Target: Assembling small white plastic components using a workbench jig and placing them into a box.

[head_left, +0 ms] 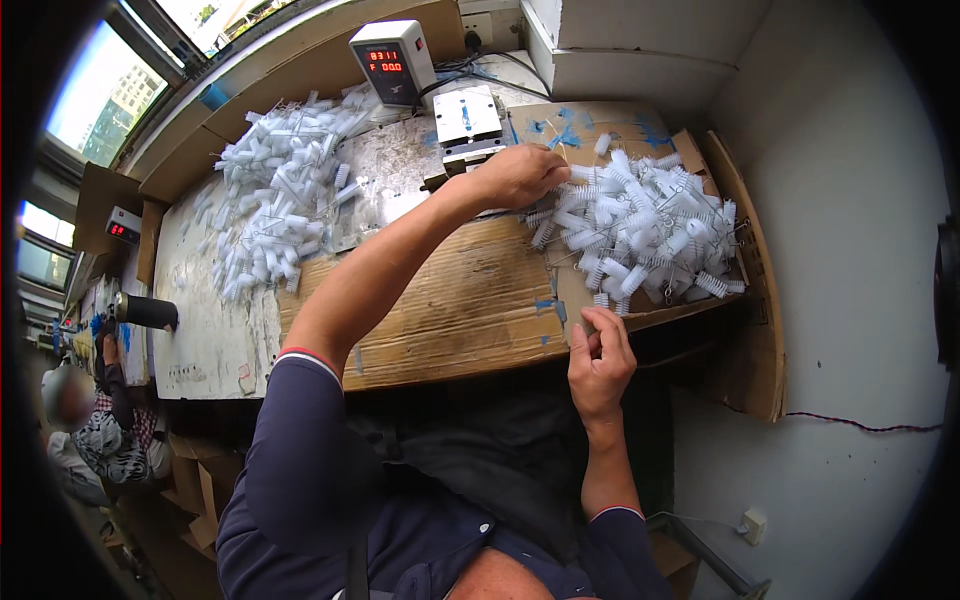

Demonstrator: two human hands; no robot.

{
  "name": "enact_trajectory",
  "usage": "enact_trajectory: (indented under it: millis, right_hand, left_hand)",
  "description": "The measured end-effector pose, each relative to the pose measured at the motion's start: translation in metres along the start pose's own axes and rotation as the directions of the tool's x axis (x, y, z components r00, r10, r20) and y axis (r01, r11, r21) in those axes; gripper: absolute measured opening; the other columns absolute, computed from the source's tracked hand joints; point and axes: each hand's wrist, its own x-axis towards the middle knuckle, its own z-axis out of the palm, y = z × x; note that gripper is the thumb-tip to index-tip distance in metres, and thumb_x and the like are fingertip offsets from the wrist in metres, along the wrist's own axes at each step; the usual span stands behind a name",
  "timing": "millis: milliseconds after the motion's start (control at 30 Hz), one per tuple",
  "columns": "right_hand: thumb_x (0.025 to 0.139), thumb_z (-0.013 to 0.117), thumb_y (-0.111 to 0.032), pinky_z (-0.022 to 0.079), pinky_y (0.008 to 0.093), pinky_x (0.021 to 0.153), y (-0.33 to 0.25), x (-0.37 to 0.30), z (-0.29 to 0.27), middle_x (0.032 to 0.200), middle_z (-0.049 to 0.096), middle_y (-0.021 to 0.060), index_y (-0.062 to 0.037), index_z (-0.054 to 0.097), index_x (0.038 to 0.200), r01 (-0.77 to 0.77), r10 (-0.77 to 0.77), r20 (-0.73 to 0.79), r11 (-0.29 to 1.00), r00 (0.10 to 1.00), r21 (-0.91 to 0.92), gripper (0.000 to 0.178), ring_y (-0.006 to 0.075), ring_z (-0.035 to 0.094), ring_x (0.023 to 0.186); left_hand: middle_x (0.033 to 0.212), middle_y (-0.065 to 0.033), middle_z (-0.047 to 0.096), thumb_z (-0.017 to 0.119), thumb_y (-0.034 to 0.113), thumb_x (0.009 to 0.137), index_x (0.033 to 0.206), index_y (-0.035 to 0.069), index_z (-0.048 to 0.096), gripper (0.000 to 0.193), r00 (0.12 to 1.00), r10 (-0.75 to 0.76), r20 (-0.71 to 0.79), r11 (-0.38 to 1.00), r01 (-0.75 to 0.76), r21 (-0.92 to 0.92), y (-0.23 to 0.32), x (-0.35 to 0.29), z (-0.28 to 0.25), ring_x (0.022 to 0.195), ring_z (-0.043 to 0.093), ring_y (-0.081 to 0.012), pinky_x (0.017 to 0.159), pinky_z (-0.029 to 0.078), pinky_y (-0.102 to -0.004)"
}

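Observation:
My left arm reaches across the table, and my left hand [520, 177] is closed at the left edge of a heap of small white wire-stemmed brushes [650, 225]. What its fingers hold, if anything, is hidden. Just behind that hand stands a metal fixture [467, 118] with a pale top block. My right hand [601, 368] is at the table's front edge, below the heap. Its fingers are loosely bent and apart from the thumb, with nothing visible between them. Their tips are close to a brush [601, 300] at the heap's near edge.
Another heap of white brushes [280, 190] lies on the left. A counter box with red digits [392, 65] stands at the back, its cables [480, 74] running right. Cardboard [450, 310] covers the front; a cardboard wall [755, 290] borders the right. A person [110, 430] sits far left.

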Motion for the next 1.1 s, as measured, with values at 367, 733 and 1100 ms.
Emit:
enact_trajectory:
  millis: [367,733,1100]
  right_hand:
    - [0.090,0.073,0.004,0.050,0.0274,0.060,-0.022,-0.007,0.014,0.110,0.070,0.0116,0.0008,0.068,0.112,-0.026,0.016,0.104,0.996,0.994,0.089,0.023,0.0147,0.056,0.063]
    - [0.092,0.072,0.000,0.051,0.0296,0.062,-0.031,0.007,0.030,0.103,0.071,0.0097,-0.0003,0.069,0.110,0.015,-0.016,0.101,1.000,0.995,0.008,0.019,0.0154,0.058,0.065]
    - [0.091,0.073,-0.003,0.053,0.0353,0.062,-0.040,0.040,0.085,0.094,0.071,0.0125,-0.0009,0.071,0.107,0.087,-0.084,0.105,0.996,0.991,-0.017,0.016,0.0233,0.066,0.066]
  left_hand:
    - [0.134,-0.0195,0.058,0.075,0.035,0.091,0.138,0.004,0.056,0.058,0.918,0.019,-0.397,0.993,0.029,0.116,0.077,-0.087,0.042,0.126,0.056,-0.0373,0.110,0.043,-0.0470]
    - [0.096,-0.0156,0.062,0.057,0.006,0.092,0.106,0.002,0.060,0.015,0.938,0.023,-0.345,0.951,0.086,0.298,0.040,-0.132,0.041,0.092,0.062,-0.0320,0.082,0.053,-0.0407]
    - [0.132,-0.0161,0.061,0.078,0.014,0.081,0.137,0.009,0.059,0.059,0.933,-0.113,-0.342,0.988,0.141,0.059,0.038,-0.207,0.000,0.125,0.057,-0.0354,0.107,0.047,-0.0444]
